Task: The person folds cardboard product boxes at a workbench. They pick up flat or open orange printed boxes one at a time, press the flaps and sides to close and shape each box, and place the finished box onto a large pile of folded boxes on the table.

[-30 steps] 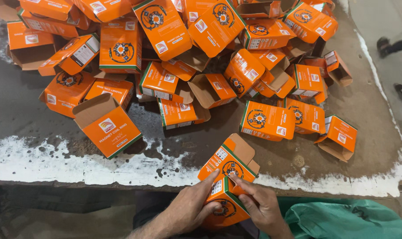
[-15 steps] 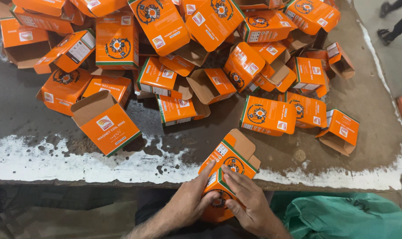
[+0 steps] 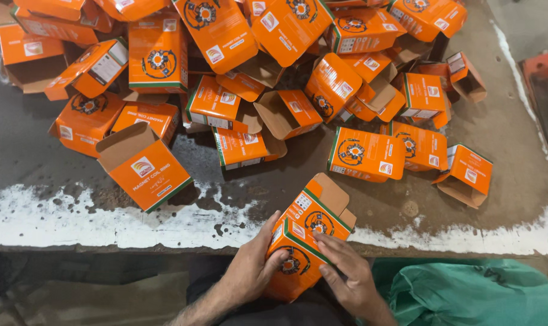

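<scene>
Across the far side of the table [image 3: 503, 139] sprawls a heap of boxes [image 3: 237, 66], orange cartons lying at every angle, many with flaps open and brown insides showing. Nearer me, the table's worn front edge carries a band of flaking white paint [image 3: 105, 220]. One open carton [image 3: 144, 166] sits alone on the left, just behind that band. Down at my right, below the table edge, lies a green bag [image 3: 473, 293].

At the front edge, between my hands, is the box [image 3: 307, 241] I am working on. Its long axis runs diagonally, from lower left near my body to upper right over the table, and its open end with the brown flap points up and away to the right. My left hand [image 3: 249, 271] is wrapped round its lower left side, thumb on the printed face. My right hand [image 3: 346, 274] presses flat on the lower right side, fingers pointing up toward the face. Both hands are closed on it, holding its near end while the open end juts clear beyond them.
</scene>
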A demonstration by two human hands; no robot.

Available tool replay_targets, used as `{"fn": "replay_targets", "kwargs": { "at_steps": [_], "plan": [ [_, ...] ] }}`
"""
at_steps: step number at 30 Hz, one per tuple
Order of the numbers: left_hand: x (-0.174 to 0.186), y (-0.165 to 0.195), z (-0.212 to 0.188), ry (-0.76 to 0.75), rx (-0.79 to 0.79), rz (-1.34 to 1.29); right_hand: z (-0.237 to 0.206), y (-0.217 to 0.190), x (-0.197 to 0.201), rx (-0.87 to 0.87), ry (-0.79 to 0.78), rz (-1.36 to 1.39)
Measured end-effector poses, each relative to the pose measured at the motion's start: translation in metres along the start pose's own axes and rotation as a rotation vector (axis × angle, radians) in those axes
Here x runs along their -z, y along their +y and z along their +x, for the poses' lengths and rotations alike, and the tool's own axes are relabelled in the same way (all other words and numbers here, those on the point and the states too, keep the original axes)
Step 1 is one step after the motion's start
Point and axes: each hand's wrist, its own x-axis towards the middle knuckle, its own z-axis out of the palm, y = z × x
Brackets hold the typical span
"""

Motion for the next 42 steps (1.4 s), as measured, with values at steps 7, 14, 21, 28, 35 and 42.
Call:
{"fn": "replay_targets", "kwargs": {
  "at_steps": [7, 14, 21, 28, 35, 42],
  "plan": [
    [0.002, 0.011, 0.010, -0.046, 0.050, 0.051, 0.012, 0.077, 0.012, -0.172, 0.472, 0.449],
    [-0.005, 0.011, 0.018, -0.077, 0.017, 0.036, 0.014, 0.102, 0.000, -0.292, 0.513, -0.223],
    [-0.014, 0.013, 0.026, -0.166, 0.054, 0.029, 0.014, 0.100, 0.002, -0.326, 0.481, -0.174],
    [-0.017, 0.012, 0.023, -0.165, 0.055, 0.057, 0.011, 0.101, 0.001, -0.255, 0.462, -0.312],
    [-0.013, 0.011, 0.025, -0.213, 0.001, 0.138, 0.017, 0.095, 0.000, -0.234, 0.458, -0.319],
    [0.016, 0.009, 0.048, -0.343, -0.167, 0.176, 0.013, 0.096, -0.003, -0.179, 0.426, -0.376]
  ]
}}
